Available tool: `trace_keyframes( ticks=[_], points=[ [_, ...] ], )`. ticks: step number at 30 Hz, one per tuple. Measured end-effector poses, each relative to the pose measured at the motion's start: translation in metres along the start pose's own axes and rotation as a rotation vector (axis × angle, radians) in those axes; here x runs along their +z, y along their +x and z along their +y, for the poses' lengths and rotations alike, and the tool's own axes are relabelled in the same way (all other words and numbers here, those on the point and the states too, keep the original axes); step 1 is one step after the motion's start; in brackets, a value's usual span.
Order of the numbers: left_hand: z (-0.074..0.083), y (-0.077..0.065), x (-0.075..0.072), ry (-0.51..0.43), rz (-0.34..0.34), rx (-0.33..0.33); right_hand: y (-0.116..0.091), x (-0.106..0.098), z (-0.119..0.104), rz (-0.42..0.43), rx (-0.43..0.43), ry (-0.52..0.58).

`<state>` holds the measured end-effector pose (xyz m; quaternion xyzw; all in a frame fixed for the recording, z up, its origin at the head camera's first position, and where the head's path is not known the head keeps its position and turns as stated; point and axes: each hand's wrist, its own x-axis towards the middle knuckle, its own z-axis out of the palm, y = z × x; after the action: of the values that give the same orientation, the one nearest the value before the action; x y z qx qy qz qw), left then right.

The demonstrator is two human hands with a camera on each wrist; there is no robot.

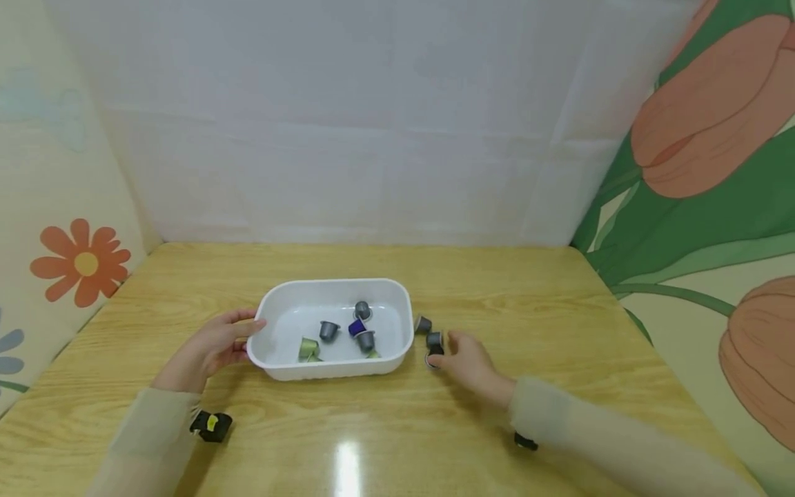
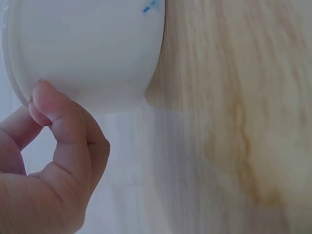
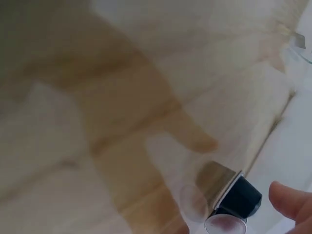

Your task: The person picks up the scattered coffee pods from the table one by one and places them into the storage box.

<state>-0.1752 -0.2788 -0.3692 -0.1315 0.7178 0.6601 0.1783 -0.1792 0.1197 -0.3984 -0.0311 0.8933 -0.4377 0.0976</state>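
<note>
My left hand grips the left end of a white plastic tub, thumb over the rim and fingers outside. In the left wrist view, bent fingers press against the tub's wall. Beyond the tub's right end, a grey coffee capsule lies on its side. Closer to my right hand are a dark grey capsule and a black capsule. The thumb and fingers of that hand stand apart around these two. In the right wrist view, a gap shows between a fingertip and the dark capsule.
Inside the tub lie several grey capsules, such as one near its middle, a purple capsule and green capsules, one near the front wall. All stands on a wooden table. A white cloth hangs behind; printed panels flank the table.
</note>
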Motion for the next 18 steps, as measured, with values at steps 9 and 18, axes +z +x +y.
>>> trace_keyframes(
  ticks=[9,18],
  points=[
    [0.0037,-0.0002,-0.0011,-0.003,-0.008,0.006,-0.001,0.0055,-0.0011,0.02,-0.065,-0.12],
    [-0.0008,0.0011,-0.0023,0.007,-0.004,0.0,0.0038,0.0078,-0.0002,0.042,-0.091,-0.216]
  ],
)
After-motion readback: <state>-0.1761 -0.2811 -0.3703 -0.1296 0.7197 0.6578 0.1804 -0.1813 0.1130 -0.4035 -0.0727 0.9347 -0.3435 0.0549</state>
